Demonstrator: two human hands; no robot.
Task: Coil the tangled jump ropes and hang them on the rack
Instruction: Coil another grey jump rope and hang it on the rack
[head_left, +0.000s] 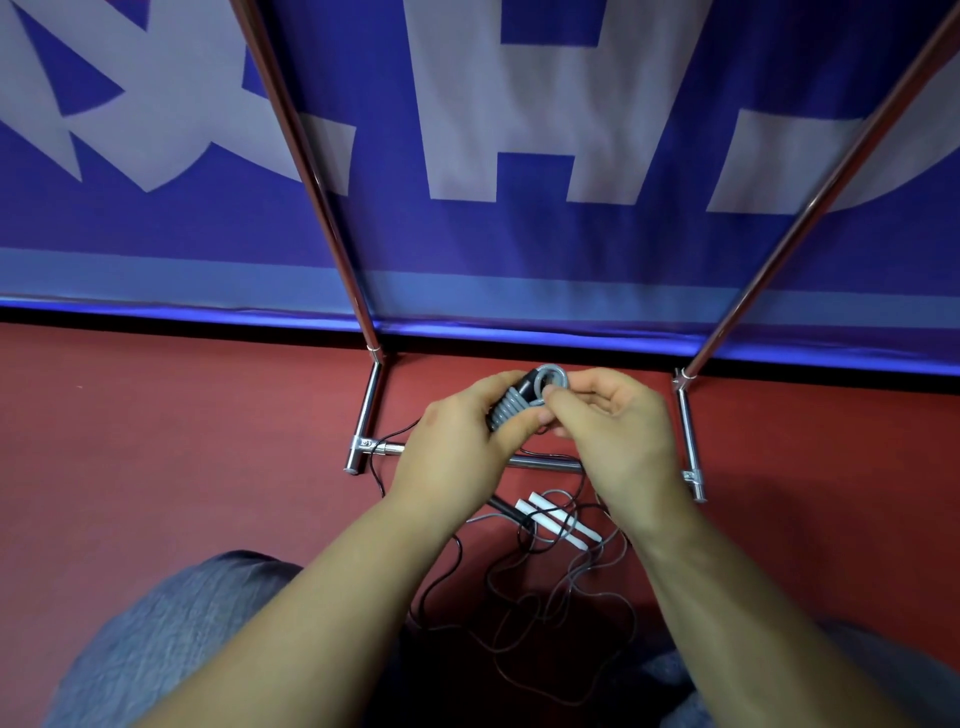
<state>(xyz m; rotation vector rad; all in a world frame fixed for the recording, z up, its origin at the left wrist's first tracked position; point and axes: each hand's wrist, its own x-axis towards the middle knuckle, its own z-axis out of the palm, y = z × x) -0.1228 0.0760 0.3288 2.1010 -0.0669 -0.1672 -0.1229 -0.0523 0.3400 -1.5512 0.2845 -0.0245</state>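
My left hand (457, 441) grips black jump-rope handles (524, 391) that have grey cord (511, 408) wound round them in several turns. My right hand (613, 421) pinches a loop of that grey cord at the top of the handles. Below my hands, a tangle of black and grey cords (550, 587) lies on the red floor with two white handles (558, 519) and a black handle (506, 506) among it. The chrome rack (371, 410) stands just behind, its two poles rising to the upper left and upper right.
The rack's low crossbar (545, 463) runs under my hands, with foot bars at left and right (688, 436). A blue banner with large white letters (519, 156) hangs behind. My knees in grey trousers (171, 639) fill the bottom of the view.
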